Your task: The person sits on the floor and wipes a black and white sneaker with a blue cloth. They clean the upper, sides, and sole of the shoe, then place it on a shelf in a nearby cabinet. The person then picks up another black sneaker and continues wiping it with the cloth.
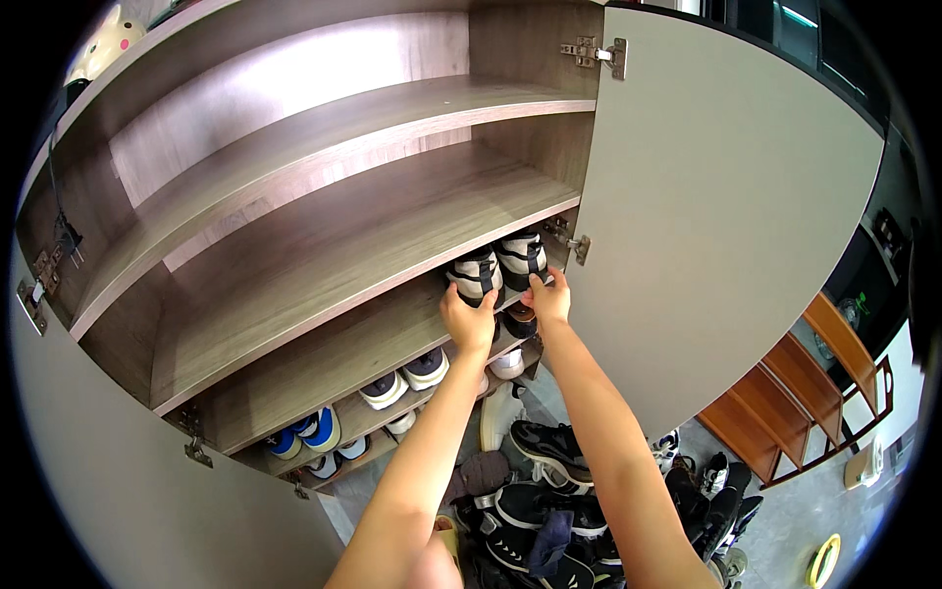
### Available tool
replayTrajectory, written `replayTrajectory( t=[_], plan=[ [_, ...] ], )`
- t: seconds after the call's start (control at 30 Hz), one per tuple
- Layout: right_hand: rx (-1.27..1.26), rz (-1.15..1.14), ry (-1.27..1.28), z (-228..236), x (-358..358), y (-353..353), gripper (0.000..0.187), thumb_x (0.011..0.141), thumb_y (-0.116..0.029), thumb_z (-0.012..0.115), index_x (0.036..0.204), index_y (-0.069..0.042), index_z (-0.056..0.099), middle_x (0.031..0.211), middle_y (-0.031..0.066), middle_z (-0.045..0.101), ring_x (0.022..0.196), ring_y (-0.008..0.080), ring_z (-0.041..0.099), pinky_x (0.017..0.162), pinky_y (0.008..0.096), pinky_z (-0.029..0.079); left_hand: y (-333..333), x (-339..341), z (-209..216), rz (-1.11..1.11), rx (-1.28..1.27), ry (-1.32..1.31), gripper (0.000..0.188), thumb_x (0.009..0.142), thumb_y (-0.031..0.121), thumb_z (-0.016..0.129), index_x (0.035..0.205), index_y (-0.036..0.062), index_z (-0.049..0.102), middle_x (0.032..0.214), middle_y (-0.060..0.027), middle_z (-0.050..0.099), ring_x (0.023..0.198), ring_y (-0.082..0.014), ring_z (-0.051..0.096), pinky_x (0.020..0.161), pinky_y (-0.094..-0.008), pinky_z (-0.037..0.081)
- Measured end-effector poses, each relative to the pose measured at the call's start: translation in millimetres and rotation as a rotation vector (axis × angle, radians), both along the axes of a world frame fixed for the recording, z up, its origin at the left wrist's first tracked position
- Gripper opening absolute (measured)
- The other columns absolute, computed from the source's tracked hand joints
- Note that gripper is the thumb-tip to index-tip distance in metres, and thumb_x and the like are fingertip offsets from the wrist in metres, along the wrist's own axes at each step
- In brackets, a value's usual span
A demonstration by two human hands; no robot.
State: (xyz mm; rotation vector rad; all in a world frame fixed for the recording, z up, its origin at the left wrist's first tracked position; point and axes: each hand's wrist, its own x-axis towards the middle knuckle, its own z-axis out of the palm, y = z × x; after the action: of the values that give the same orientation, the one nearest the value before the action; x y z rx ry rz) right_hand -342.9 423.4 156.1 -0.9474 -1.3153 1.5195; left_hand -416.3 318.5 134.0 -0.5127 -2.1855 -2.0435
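Observation:
A pair of white and black sneakers sits side by side, heels toward me, at the right end of a middle shelf in the wooden shoe cabinet. My left hand is closed around the heel of the left sneaker. With the fingers of my right hand I grip the heel of the right sneaker. The toes of both shoes are hidden under the shelf above. Just below my hands, a dark shoe rests on a lower shelf.
Lower shelves hold blue sneakers and dark shoes with white soles. The right door and left door stand open. Many shoes, including a black sneaker, pile on the floor before me. A brown wooden rack stands at right.

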Motion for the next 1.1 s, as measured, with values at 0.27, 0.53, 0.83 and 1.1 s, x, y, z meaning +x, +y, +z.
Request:
replayTrajectory(
  t=[0.27,0.53,0.83,1.1],
  plan=[
    [-0.195,0.256,0.263,7,39,-19,0.075,0.087,0.004,0.060,0.149,0.000,0.017,0.124,0.0214,0.055,0.104,0.0262,0.063,0.091,0.0334,0.054,7,8,6,0.072,-0.029,0.178,0.074,0.070,0.019,0.082,0.131,-0.0057,0.049,0.128,-0.0307,0.050,0.121,-0.0429,0.048,0.107,-0.0449,0.037],
    [-0.319,0.076,-0.015,-123,231,-127,0.042,0.092,0.000,0.054,0.133,0.001,0.046,0.109,0.0155,0.064,0.094,0.0223,0.065,0.081,0.0328,0.055,-49,114,-82,-0.290,0.213,0.040,0.052,0.080,-0.009,0.062,0.129,0.0031,0.050,0.129,-0.0136,0.049,0.084,-0.0179,0.066,0.071,-0.0275,0.056],
    [-0.562,-0.116,-0.159,-204,428,-238,0.029,0.092,-0.006,0.056,0.120,-0.002,0.057,0.102,0.0106,0.068,0.085,0.0174,0.065,0.074,0.0289,0.054,-145,269,-222,-0.474,-0.158,-0.304,0.025,0.078,-0.003,0.059,0.102,0.0026,0.067,0.093,-0.0113,0.070,0.081,-0.0189,0.067,0.076,-0.0294,0.052],
    [-0.689,-0.122,-0.146,-230,469,-313,0.027,0.091,-0.007,0.058,0.117,-0.001,0.059,0.098,0.0090,0.068,0.080,0.0148,0.065,0.069,0.0273,0.054,-206,345,-230,-0.503,-1.036,-0.312,0.068,0.073,0.039,0.076,0.126,0.0027,0.053,0.116,-0.0233,0.062,0.107,-0.0411,0.060,0.096,-0.0448,0.046]
  ],
)
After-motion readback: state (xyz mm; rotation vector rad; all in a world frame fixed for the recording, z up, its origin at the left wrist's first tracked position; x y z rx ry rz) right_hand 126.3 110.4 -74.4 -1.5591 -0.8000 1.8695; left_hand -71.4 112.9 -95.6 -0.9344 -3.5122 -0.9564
